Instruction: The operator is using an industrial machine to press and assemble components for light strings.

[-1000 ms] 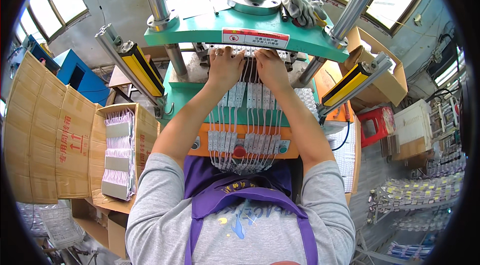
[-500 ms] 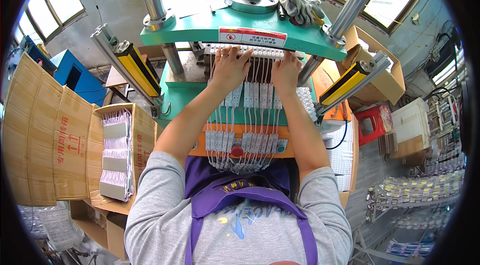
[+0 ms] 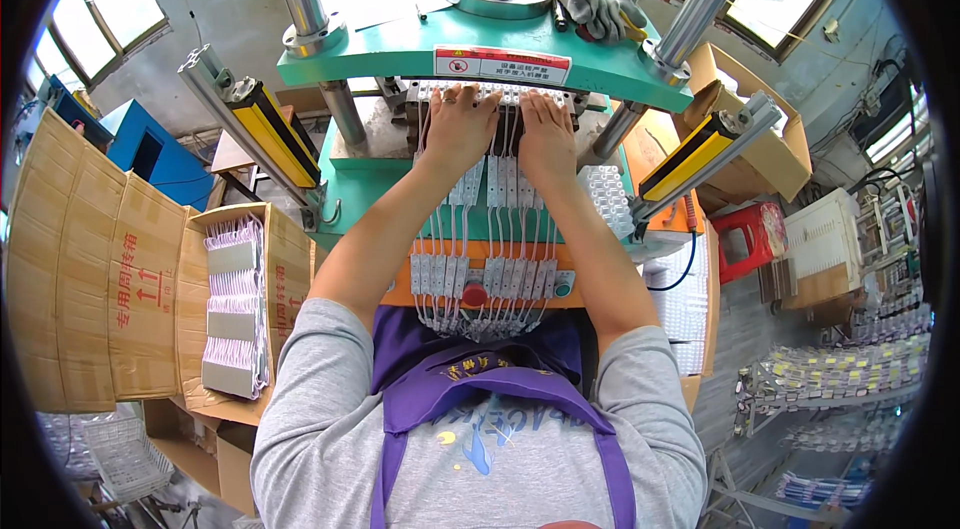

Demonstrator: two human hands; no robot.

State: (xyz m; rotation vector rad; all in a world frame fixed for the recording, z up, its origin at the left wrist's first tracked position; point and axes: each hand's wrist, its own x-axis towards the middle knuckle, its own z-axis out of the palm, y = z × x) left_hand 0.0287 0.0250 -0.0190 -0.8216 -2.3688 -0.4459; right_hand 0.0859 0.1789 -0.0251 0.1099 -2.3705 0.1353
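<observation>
Left hand point(image 3: 458, 134): it reaches in under the press's green plate point(image 3: 375, 57), fingers spread and laid over the top row of white blocks.
Right hand point(image 3: 548, 144): just beside the left, fingers straight and held close together on the same row; from where I stand I cannot tell if they pinch anything.
Top row of white blocks point(image 3: 510, 92): under the front edge of the plate, touched by both hands.
Wired strips point(image 3: 500, 274): they run from that row down between the forearms, more white blocks joined by pale wires, across the orange panel toward the purple apron point(image 3: 400, 414).
Red button point(image 3: 473, 295): on the panel, partly behind the strips.
Gloves point(image 3: 597, 4): grey, lying on top of the plate.
Cardboard box point(image 3: 290, 259): on the person's left, packed with pale wires and grey sheets.
Red stool point(image 3: 736, 247): over on the right, well apart from the hands.
</observation>
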